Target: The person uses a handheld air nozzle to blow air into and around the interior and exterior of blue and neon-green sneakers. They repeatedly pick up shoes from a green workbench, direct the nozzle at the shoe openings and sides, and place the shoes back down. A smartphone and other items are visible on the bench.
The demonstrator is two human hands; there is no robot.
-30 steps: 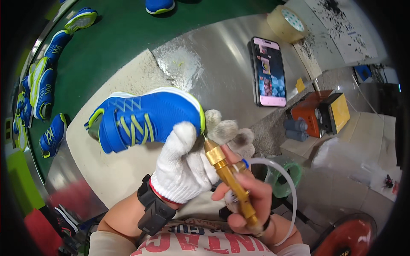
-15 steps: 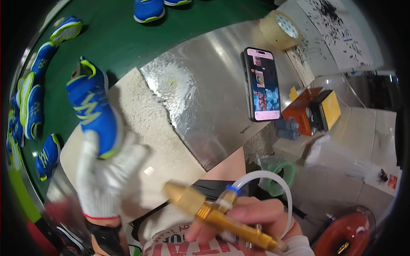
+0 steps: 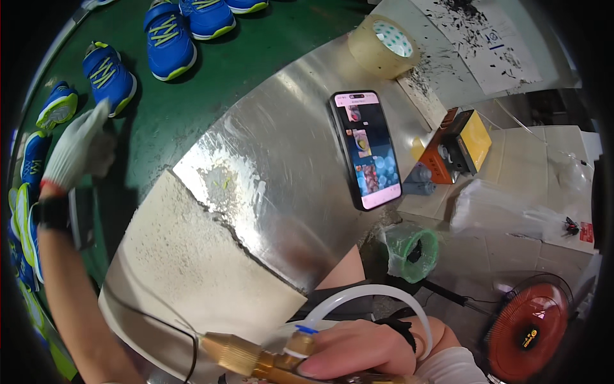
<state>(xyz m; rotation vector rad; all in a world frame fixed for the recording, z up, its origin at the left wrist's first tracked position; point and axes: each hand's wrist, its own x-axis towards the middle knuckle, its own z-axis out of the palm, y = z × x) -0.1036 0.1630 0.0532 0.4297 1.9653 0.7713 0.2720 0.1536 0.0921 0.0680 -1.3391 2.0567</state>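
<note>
My left hand (image 3: 78,150), in a white glove with a black wrist strap, is stretched out to the left over the green belt (image 3: 192,109). It holds nothing, and its fingers lie just below a blue shoe with yellow laces (image 3: 109,72) that rests on the belt. At the bottom of the view my bare right hand (image 3: 358,349) is closed around a brass nozzle tool (image 3: 246,357). The nozzle points left. A white hose (image 3: 374,294) loops up from the tool's blue fitting.
Several more blue shoes (image 3: 169,41) lie on the belt at the top and left edge. A shiny metal plate (image 3: 275,173) carries a lit phone (image 3: 368,150) and a tape roll (image 3: 384,45). A speckled white board (image 3: 192,262), an orange box (image 3: 460,144), a green tape roll (image 3: 412,253) and a red fan (image 3: 527,326) are nearby.
My left hand carried the blue shoe from in front of me out to the left and let it go on the belt. My right hand dropped lower with the brass nozzle.
</note>
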